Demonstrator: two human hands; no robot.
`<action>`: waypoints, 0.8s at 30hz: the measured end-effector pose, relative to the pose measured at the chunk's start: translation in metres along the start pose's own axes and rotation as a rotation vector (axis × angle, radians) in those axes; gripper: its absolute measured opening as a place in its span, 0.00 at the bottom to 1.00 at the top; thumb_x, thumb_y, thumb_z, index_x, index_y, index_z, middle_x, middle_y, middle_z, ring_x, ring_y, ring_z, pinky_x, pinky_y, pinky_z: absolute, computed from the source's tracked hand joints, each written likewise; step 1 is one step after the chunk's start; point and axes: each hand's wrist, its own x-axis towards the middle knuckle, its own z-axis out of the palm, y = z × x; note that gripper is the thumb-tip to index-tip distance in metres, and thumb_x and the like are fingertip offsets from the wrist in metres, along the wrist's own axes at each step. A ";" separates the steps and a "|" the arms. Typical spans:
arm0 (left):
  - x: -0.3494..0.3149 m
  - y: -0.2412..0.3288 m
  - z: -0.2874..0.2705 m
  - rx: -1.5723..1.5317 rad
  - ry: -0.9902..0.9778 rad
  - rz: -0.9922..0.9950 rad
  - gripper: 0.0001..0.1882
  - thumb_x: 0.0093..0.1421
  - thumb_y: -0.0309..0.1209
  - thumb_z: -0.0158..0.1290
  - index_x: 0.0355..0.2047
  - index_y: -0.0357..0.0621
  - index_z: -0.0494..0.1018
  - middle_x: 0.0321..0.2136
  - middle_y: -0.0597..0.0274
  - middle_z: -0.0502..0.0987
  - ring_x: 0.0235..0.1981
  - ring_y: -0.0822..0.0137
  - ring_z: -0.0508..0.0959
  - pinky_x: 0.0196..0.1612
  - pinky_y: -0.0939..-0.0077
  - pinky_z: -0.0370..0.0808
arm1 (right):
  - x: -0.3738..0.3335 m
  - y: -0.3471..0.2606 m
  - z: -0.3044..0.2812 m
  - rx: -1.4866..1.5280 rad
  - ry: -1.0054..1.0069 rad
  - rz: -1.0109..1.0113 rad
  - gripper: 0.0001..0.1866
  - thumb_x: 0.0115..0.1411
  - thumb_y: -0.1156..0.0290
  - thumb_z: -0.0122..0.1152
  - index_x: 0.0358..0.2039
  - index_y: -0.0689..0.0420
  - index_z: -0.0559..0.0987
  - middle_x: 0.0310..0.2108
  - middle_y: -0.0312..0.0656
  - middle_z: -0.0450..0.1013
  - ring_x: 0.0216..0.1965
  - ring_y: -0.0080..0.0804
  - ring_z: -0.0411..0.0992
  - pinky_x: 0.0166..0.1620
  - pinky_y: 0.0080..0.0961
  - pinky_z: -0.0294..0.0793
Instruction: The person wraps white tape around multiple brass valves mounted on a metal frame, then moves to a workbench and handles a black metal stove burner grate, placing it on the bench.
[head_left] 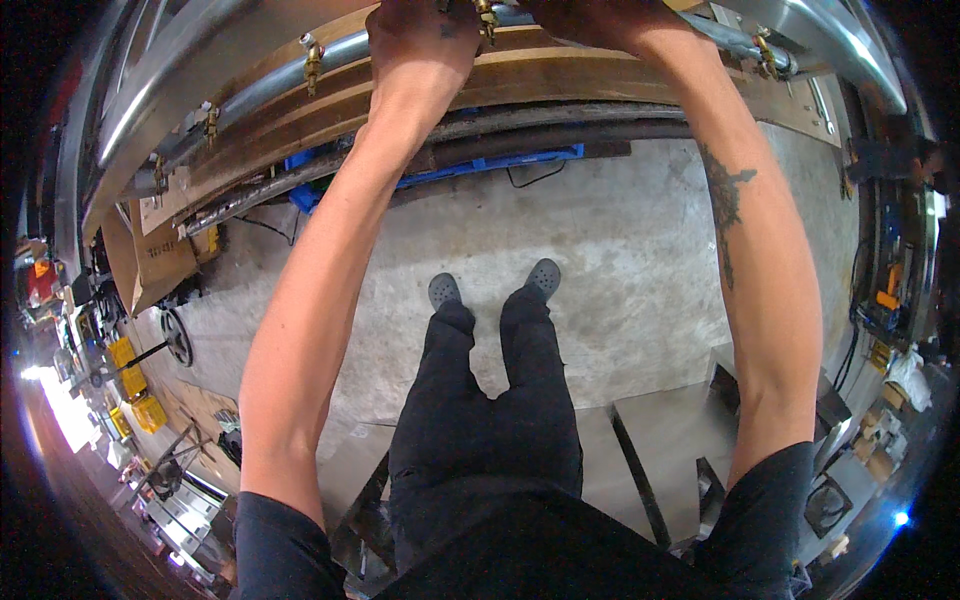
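Both my arms reach up to the top edge of the head view, where a long silvery metal pipe (345,50) runs across. My left hand (425,38) is at the pipe, dark and partly cut off by the picture's edge. On the other side of a small brass valve (487,20), my right hand (598,22) lies over the pipe. The fingers of both hands are hidden or out of the picture, so their grip does not show. More brass valves sit along the pipe, one (312,62) left of my hands and another (766,52) to the right.
Wooden boards (540,82) and dark bars lie below the pipe, above a blue object (480,162) near the concrete floor (620,260). A cardboard box (155,255) stands at left. Metal surfaces (660,440) are close behind my legs. A wrench-like tool (822,105) lies at right.
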 end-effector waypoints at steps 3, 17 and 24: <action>0.000 -0.013 0.001 -0.039 -0.049 -0.010 0.18 0.68 0.44 0.50 0.47 0.47 0.81 0.30 0.46 0.84 0.33 0.46 0.84 0.43 0.55 0.80 | -0.005 -0.010 -0.004 0.015 -0.012 0.025 0.15 0.65 0.67 0.50 0.42 0.61 0.81 0.40 0.59 0.80 0.41 0.57 0.80 0.42 0.53 0.75; 0.007 -0.022 -0.002 0.092 -0.194 0.142 0.16 0.64 0.36 0.52 0.47 0.38 0.77 0.35 0.40 0.80 0.36 0.42 0.81 0.42 0.49 0.78 | -0.058 -0.005 0.012 -0.714 0.565 -0.369 0.11 0.60 0.70 0.55 0.32 0.66 0.80 0.29 0.64 0.75 0.33 0.53 0.79 0.36 0.46 0.76; 0.014 -0.023 0.009 0.383 -0.252 0.153 0.20 0.70 0.46 0.47 0.43 0.45 0.82 0.32 0.46 0.83 0.37 0.45 0.83 0.41 0.53 0.80 | -0.074 -0.016 0.036 0.261 0.418 0.073 0.13 0.63 0.68 0.54 0.46 0.57 0.78 0.34 0.62 0.78 0.38 0.63 0.77 0.42 0.54 0.78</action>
